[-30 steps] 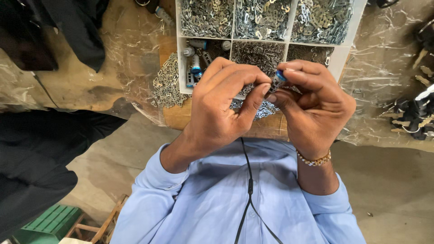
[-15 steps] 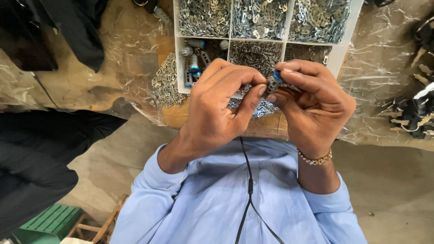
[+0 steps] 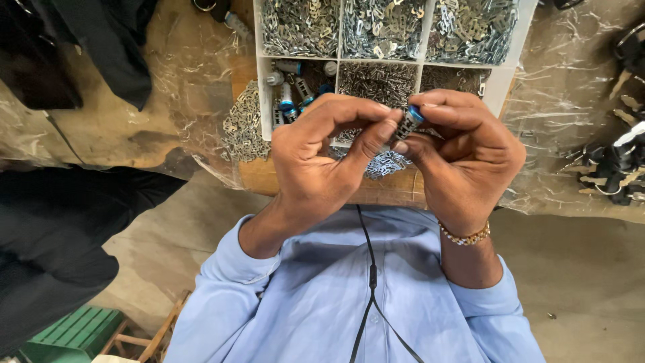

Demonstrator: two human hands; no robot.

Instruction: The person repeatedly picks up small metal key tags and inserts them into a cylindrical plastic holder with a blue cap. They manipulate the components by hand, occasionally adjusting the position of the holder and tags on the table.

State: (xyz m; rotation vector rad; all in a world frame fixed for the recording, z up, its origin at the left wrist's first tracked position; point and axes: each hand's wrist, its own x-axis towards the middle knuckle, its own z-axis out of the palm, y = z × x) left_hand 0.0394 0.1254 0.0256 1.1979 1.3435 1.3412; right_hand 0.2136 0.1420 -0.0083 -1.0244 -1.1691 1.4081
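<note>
- While both hands meet just above the divided tray, the right hand (image 3: 470, 161) pinches a small blue-capped cylinder (image 3: 408, 121) between thumb and fingers (image 3: 449, 107), holding it tilted up toward the head camera, likely so its end stays in plain sight.
- Close against it, the left hand (image 3: 322, 161) curls in with its fingers (image 3: 349, 111) arched over and its thumb tip touching the cylinder's lower end; whether it grips a separate small part there, I cannot tell.
- Directly beneath the hands sits the white compartment tray (image 3: 259, 81) on the counter (image 3: 396, 191), near enough that parts are a short reach away.
- Its upper compartments hold sorted heaps of flat silver metal pieces (image 3: 383, 27), while one left compartment holds more blue-capped cylinders (image 3: 289, 94), kept apart by kind.
- Just outside the tray's left wall, a loose heap of silver pieces (image 3: 243, 128) lies on clear plastic sheeting (image 3: 195, 81) that covers the counter.
- At the right edge, a cluster of dark keys (image 3: 615, 168) rests well apart.
</note>
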